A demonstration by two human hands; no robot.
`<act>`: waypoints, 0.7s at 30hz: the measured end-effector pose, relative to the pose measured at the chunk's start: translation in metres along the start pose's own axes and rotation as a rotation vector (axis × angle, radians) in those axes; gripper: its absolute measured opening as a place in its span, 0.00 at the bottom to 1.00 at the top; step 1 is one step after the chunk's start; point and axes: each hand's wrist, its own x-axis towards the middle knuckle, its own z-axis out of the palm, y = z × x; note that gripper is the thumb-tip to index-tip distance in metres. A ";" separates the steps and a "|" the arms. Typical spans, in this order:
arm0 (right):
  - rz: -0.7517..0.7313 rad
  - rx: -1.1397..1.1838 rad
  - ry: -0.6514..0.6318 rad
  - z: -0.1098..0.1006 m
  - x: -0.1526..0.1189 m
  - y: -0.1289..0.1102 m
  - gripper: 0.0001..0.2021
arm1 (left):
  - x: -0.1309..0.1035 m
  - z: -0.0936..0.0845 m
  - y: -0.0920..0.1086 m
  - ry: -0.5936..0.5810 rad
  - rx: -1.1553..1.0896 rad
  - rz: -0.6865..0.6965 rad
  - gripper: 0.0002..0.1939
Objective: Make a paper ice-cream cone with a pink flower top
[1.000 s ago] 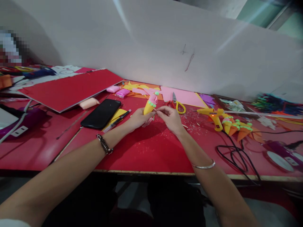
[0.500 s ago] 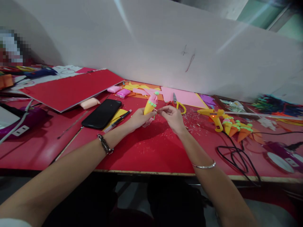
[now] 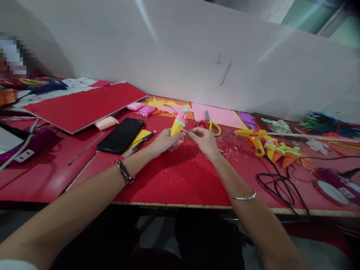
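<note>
My left hand (image 3: 163, 143) is closed around a small craft ice cream cone (image 3: 176, 128). The cone is yellow, with a pink top, a row of light green balls around its rim and one green ball at the tip. It tilts up and away from me above the red table. My right hand (image 3: 206, 141) is beside it with thumb and fingers pinched on a thin pale stick (image 3: 185, 131), whose end is close to the cone's side. Whether stick and cone touch, I cannot tell. Behind my right hand lie scissors (image 3: 215, 128) with red and yellow handles.
A black phone (image 3: 121, 135) and a pen (image 3: 143, 141) lie left of my hands, near a tilted red board (image 3: 87, 105). At right are a yellow glue gun (image 3: 254, 140), several finished cones (image 3: 282, 153) and a looped black cord (image 3: 277, 187). Pink paper (image 3: 215, 115) lies behind.
Almost nothing differs. The cone in my left hand has shifted very slightly left, and my right fingers keep their pinch near it.
</note>
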 end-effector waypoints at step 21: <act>0.057 0.563 -0.190 -0.001 -0.002 -0.005 0.07 | -0.002 -0.002 0.005 -0.177 0.259 -0.067 0.14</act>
